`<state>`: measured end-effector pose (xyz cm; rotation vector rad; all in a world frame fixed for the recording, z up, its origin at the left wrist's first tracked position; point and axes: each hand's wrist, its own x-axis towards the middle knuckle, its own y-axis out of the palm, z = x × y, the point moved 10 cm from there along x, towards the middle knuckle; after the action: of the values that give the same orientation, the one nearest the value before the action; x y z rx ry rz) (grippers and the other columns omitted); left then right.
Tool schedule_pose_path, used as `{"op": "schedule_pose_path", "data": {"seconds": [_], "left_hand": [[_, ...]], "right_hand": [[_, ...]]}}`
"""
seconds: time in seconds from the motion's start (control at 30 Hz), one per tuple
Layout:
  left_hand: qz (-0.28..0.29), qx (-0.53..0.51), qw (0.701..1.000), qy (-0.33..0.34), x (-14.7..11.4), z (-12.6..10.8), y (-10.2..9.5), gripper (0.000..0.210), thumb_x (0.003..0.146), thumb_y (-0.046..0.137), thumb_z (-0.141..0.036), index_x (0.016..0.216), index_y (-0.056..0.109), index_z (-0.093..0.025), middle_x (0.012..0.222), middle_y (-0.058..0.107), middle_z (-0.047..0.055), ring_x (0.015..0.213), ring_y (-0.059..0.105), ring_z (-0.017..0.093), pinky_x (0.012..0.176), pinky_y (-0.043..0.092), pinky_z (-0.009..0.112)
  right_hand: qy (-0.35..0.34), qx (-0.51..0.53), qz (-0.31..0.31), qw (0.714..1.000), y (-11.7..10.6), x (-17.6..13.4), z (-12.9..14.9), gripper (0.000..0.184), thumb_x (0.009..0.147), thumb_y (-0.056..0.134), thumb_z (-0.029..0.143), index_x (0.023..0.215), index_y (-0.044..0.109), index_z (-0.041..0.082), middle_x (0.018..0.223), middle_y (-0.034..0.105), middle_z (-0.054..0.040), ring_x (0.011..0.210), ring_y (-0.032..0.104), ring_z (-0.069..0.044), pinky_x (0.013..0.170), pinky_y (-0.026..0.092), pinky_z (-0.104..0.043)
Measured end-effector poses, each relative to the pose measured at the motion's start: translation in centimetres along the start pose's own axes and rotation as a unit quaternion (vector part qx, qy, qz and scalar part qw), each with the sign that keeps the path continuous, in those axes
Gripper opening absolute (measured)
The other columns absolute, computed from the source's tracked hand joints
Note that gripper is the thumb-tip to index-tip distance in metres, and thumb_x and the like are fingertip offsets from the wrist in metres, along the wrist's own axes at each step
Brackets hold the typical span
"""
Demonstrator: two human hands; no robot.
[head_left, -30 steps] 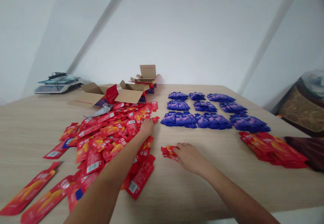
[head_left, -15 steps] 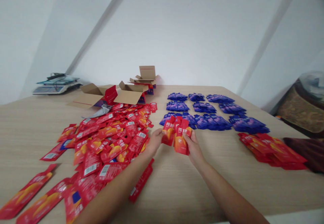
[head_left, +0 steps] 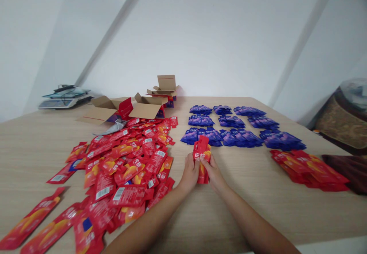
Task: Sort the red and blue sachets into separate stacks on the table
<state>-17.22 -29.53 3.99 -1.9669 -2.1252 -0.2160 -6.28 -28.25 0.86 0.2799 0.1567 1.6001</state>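
Both hands grip a small stack of red pouches with white lettering and an orange fruit print, held upright over the middle of the table. My left hand is closed on the left edge, and my right hand is closed on the right edge with its thumb across the front. How many pouches are in the stack I cannot tell. To the left spreads a loose heap of red pouches, some face up and some showing barcodes. At the right lies a neater pile of red pouches.
Rows of blue-purple pouch piles lie beyond my hands. Open cardboard boxes stand behind the red heap. A scale with things on top sits at the far left. Dark cloth lies at the right edge, near a patterned chair back.
My hands have come together. The pouches that were apart, one in the left hand and a few fanned in the right, are now gathered into one stack, held slightly lower.
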Motion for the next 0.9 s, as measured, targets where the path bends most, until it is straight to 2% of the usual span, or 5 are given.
{"op": "schedule_pose_path", "data": {"seconds": [0.13,0.23,0.37,0.5,0.9], "left_hand": [[0.016,0.061,0.998,-0.022,0.3,0.0,-0.4,0.026,0.080,0.061,-0.035,0.102,0.064,-0.021,0.104,0.060,0.009,0.106,0.049,0.024,0.101,0.032,0.036],[0.021,-0.058,0.993,-0.103,0.5,1.0,-0.6,0.034,0.069,0.072,-0.033,0.099,0.063,-0.019,0.102,0.062,0.008,0.104,0.054,0.025,0.096,0.038,0.036],[0.075,-0.331,0.899,-0.277,-0.9,3.1,2.5,0.034,0.070,0.071,-0.026,0.101,0.062,-0.015,0.098,0.068,0.009,0.092,0.065,0.023,0.085,0.048,0.033],[0.064,-0.387,0.839,-0.377,-2.2,4.7,4.0,0.019,0.078,0.064,-0.021,0.094,0.064,-0.010,0.089,0.071,0.010,0.078,0.068,0.019,0.078,0.053,0.029],[0.023,-0.341,0.867,-0.362,-1.3,5.2,4.5,0.021,0.077,0.061,-0.009,0.098,0.062,-0.010,0.080,0.072,0.008,0.066,0.070,0.018,0.064,0.058,0.029]], "right_hand": [[0.010,-0.001,-0.027,1.000,-0.6,-0.1,-0.9,0.050,0.078,0.059,0.046,0.120,0.043,0.027,0.110,0.062,-0.0029,0.104,0.059,-0.021,0.096,0.045,-0.038],[0.002,0.024,-0.007,1.000,-0.1,-0.1,-0.9,0.044,0.080,0.055,0.047,0.117,0.045,0.026,0.113,0.062,-0.0029,0.104,0.059,-0.020,0.094,0.046,-0.037],[-0.046,-0.061,0.003,0.997,0.0,0.4,0.4,0.035,0.084,0.048,0.048,0.109,0.052,0.023,0.109,0.064,-0.0046,0.102,0.058,-0.020,0.093,0.045,-0.036],[-0.124,-0.253,-0.040,0.959,-1.1,0.8,2.4,0.028,0.085,0.045,0.040,0.103,0.056,0.021,0.109,0.061,-0.0074,0.106,0.052,-0.023,0.098,0.037,-0.040],[-0.091,-0.299,-0.090,0.946,-3.8,1.8,3.0,0.010,0.081,0.050,0.031,0.084,0.053,0.022,0.090,0.062,-0.0031,0.089,0.056,-0.020,0.083,0.043,-0.033]]}}
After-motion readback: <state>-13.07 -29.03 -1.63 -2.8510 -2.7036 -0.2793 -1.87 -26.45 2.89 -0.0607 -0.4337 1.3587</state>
